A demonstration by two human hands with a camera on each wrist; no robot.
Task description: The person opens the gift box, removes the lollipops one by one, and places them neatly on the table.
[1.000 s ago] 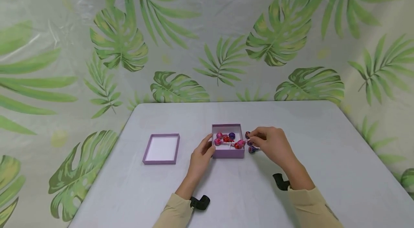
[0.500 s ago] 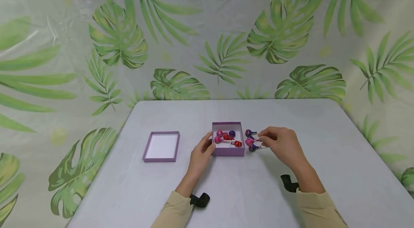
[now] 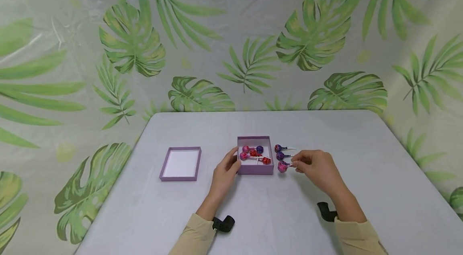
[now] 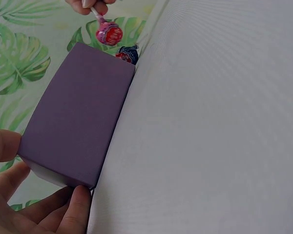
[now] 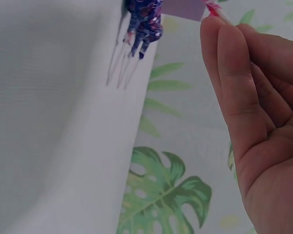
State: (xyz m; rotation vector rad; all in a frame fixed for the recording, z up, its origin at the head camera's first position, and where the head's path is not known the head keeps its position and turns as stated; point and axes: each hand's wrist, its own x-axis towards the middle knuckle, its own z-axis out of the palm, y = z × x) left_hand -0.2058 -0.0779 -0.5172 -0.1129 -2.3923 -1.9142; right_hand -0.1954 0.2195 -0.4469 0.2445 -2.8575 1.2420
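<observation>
One pink lollipop (image 3: 282,167), beside the box (image 3: 255,170)
The right hand (image 3: 316,166) is pinching its stick near the dark lollipops (image 3: 280,156) on the desk (image 3: 144,211); the left hand (image 3: 223,178) is gripping the box's left side. A light, level pinch is probably serving best (nudging neighbours is risking a roll).

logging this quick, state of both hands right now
Left hand: holding the purple box at one end.
Right hand: pinching a pink lollipop by its stick.
</observation>
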